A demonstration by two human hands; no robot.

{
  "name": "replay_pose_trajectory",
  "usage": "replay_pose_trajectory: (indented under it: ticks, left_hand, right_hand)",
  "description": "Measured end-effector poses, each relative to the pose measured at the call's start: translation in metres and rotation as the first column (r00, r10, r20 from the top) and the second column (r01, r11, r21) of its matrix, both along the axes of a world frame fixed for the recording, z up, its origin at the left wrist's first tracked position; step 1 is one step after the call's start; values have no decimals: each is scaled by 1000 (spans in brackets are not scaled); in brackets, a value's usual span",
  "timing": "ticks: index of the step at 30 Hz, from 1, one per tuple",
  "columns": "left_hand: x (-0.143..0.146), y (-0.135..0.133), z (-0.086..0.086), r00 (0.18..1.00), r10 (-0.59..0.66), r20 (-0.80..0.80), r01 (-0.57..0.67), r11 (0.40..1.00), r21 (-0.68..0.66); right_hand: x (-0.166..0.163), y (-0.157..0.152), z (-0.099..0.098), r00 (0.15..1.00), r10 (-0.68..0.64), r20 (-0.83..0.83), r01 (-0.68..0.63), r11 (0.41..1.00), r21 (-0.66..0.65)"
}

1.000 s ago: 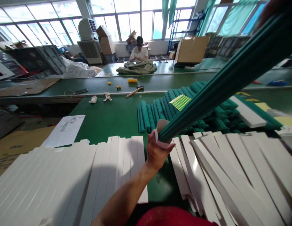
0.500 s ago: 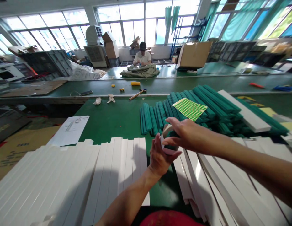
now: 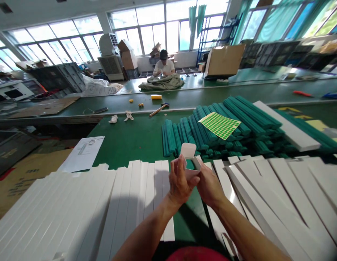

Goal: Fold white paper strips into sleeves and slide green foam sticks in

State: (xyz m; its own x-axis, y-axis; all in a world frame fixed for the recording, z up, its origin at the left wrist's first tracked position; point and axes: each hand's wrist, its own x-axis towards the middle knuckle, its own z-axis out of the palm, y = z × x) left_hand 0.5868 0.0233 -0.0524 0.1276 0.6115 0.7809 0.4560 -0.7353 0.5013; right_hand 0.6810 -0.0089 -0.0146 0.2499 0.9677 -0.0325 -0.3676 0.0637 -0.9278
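Note:
My left hand (image 3: pixel 180 181) and my right hand (image 3: pixel 210 186) both grip the near end of a long white box (image 3: pixel 189 154) whose end flap stands open, pointing away from me. They are held just above the green table (image 3: pixel 130 139), between two spreads of flat white boxes (image 3: pixel 76 210). Behind the hands lies a stack of dark green strips (image 3: pixel 225 136) with a sheet of green dot stickers (image 3: pixel 219 125) on top.
More white boxes fan out at the right (image 3: pixel 279 192). A printed paper (image 3: pixel 83 154) lies at the table's left edge. Beyond, a second table holds a hammer (image 3: pixel 157 108), a yellow block (image 3: pixel 156 97) and rags. Another person (image 3: pixel 164 65) sits at the far bench.
A second ago a long green strip went into the white box held in my left hand. My right hand pushed it in, then came down onto the box's open end.

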Motion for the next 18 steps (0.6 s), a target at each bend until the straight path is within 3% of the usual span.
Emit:
replay_pose_trajectory:
  ticks: [3,6,10,14,18]
  left_hand:
    - [-4,-3,11,989,-117,90,125,987,-97]
    - [-6,-4,22,963,-167,209,207,961,-185]
    - [-4,-1,33,936,-136,324,228,936,-267]
    - [-1,4,40,903,-127,411,285,892,-351]
    - [-1,10,37,830,-115,545,325,894,-307]
  right_hand:
    - [-6,12,2,988,-106,-117,108,994,18]
    - [-5,22,12,989,-116,-88,120,991,52]
    - [-7,29,24,999,-32,27,29,994,102]
    - [-14,33,22,989,-146,7,143,977,157]
    - [-17,37,13,968,-251,25,233,927,295]
